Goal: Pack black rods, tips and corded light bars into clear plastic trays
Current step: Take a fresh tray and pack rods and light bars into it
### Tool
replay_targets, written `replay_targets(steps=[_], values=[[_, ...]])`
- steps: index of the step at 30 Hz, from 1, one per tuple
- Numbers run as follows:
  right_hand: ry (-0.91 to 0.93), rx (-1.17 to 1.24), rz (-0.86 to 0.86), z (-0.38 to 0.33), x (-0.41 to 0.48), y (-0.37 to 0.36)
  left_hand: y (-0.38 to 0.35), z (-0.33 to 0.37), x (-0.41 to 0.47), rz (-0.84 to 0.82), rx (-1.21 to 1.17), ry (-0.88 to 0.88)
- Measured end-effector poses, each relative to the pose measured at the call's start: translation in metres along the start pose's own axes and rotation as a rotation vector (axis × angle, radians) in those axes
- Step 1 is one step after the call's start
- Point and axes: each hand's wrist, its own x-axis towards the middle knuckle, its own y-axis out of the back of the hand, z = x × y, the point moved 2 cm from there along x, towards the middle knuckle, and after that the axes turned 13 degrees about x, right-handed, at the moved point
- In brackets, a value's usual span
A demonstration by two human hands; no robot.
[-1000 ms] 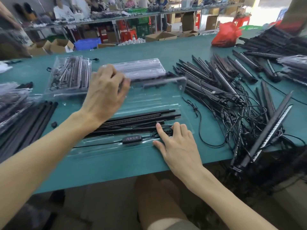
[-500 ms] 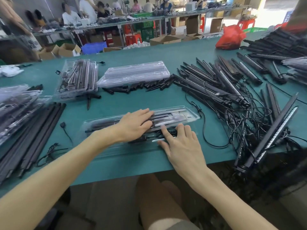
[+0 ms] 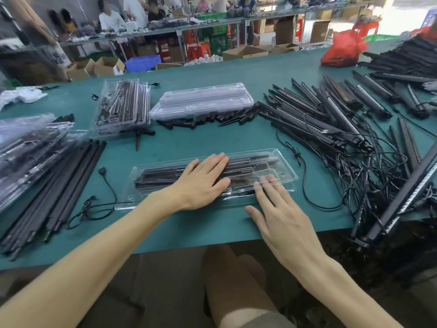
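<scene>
A closed clear plastic tray [image 3: 287, 171] lies in front of me on the green table, with black rods and a corded light bar inside it. My left hand [image 3: 201, 183] rests flat on the lid's middle, fingers spread. My right hand [image 3: 279, 209] lies flat at the tray's near right edge, its fingertips on the lid. Neither hand grips anything. Loose black rods [image 3: 59, 185] lie to the left, black tips [image 3: 212, 118] behind the tray, and corded light bars [image 3: 331, 119] in a heap to the right.
A stack of empty clear trays [image 3: 201, 100] sits at the back centre, with packed trays at the back left [image 3: 123, 107] and far left [image 3: 28, 147]. Tangled black cords [image 3: 378, 174] spread on the right. A red bag [image 3: 343, 49] sits far back. People work at distant benches.
The tray's lid came down over the rods and light bar. My left hand moved from the raised lid onto the closed top; my right hand slid slightly right along the near edge.
</scene>
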Motion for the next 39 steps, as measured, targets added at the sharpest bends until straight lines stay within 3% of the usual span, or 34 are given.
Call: replay_targets(steps=[10,19,24,31,39], values=[[0.06,0.225,0.122,0.012,-0.011,0.011,-0.005,0.0,-0.003,0.001,-0.018,-0.015],[0.067,0.139,0.137,0.01,-0.022,0.005,-0.007,-0.003,-0.002,0.03,-0.052,-0.009],[0.034,0.052,0.154,0.006,-0.021,0.003,-0.004,-0.003,-0.006,-0.004,-0.079,-0.033],[0.052,0.124,0.191,0.002,-0.027,0.004,0.011,0.001,-0.013,-0.09,-0.069,-0.103],[0.061,0.073,0.155,0.003,-0.027,0.0,0.041,-0.01,-0.004,-0.156,-0.218,-0.03]])
